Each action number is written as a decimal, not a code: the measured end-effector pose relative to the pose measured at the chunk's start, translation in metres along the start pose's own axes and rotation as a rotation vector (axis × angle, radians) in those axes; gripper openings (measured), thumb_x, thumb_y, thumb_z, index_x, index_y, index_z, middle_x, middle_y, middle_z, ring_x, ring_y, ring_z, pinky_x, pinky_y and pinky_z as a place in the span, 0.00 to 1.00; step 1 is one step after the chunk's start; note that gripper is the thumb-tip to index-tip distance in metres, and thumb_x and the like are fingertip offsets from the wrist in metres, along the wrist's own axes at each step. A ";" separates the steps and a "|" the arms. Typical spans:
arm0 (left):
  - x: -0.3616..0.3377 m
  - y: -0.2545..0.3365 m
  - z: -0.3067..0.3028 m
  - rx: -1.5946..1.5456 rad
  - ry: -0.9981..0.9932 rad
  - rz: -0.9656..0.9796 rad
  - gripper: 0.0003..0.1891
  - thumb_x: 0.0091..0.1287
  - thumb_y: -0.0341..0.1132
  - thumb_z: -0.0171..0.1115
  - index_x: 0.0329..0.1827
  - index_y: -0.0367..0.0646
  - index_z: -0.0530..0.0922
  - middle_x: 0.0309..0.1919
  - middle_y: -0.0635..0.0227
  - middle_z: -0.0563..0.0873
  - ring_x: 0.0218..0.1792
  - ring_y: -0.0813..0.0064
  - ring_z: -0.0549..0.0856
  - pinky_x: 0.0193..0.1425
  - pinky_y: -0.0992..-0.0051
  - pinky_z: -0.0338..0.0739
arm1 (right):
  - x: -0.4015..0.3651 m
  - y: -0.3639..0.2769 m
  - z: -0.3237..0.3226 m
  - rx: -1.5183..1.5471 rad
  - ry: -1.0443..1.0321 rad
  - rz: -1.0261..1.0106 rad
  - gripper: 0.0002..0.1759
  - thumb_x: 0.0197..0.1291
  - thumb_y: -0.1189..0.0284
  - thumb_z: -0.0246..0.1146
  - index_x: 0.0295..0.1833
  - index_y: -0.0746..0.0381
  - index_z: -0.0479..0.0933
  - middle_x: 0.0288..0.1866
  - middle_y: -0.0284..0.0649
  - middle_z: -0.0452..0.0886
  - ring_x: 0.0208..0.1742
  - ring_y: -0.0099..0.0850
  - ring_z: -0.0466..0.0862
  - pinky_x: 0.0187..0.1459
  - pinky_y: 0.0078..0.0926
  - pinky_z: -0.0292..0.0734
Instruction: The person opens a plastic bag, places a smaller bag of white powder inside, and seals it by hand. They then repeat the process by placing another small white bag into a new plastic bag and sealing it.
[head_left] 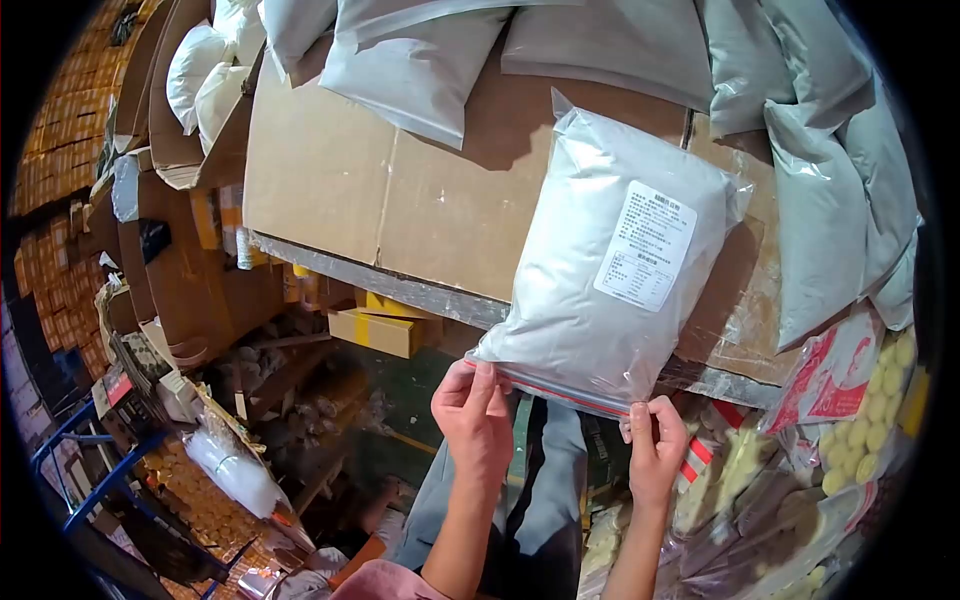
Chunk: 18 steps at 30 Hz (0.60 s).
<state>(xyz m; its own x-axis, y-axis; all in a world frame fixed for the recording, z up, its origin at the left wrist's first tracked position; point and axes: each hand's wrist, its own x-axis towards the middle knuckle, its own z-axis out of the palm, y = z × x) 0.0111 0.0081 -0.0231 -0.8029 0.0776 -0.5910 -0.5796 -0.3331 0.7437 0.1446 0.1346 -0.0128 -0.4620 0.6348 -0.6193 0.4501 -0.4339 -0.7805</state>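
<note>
A clear zip bag [560, 270] full of white powder lies on the cardboard-covered table, its red-striped zip edge hanging over the front. A white printed label [645, 245] is stuck on its upper face. At the left end of the zip edge, my left hand [474, 410] pinches the plastic between thumb and fingers. My right hand [654, 446] grips the opposite end of the same edge, thumb on top.
Several filled white bags [420, 70] lie along the back and right of the table [320, 190]. Cardboard boxes [205, 270] stand at the left. Bags of pale round pieces [865, 420] are at the lower right. A yellow box [375, 330] sits below the table edge.
</note>
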 end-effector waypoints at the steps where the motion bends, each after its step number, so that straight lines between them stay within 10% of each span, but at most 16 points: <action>1: 0.000 0.002 0.000 0.003 0.014 -0.001 0.06 0.70 0.29 0.60 0.44 0.34 0.78 0.42 0.65 0.85 0.43 0.79 0.81 0.53 0.76 0.72 | -0.001 -0.001 0.000 0.008 0.000 0.011 0.14 0.69 0.73 0.60 0.29 0.65 0.69 0.23 0.28 0.70 0.25 0.15 0.65 0.27 0.15 0.59; 13: 0.006 0.030 0.028 -0.087 0.168 -0.072 0.07 0.74 0.31 0.55 0.38 0.38 0.75 0.28 0.74 0.77 0.28 0.85 0.73 0.34 0.82 0.70 | 0.002 -0.002 -0.001 -0.031 -0.141 0.076 0.15 0.65 0.67 0.65 0.28 0.63 0.74 0.23 0.26 0.73 0.23 0.13 0.66 0.25 0.14 0.60; 18: 0.007 0.045 0.017 0.325 -0.134 -0.104 0.15 0.75 0.40 0.54 0.30 0.41 0.74 0.20 0.73 0.76 0.20 0.84 0.74 0.22 0.80 0.68 | 0.010 -0.033 0.021 0.046 -0.259 0.183 0.20 0.65 0.60 0.64 0.30 0.67 0.80 0.23 0.34 0.80 0.23 0.19 0.76 0.26 0.17 0.69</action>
<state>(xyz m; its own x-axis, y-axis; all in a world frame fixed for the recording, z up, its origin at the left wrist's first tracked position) -0.0223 0.0095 0.0113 -0.7360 0.2252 -0.6384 -0.6558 -0.0029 0.7550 0.1087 0.1419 0.0046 -0.5580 0.3624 -0.7465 0.5118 -0.5579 -0.6534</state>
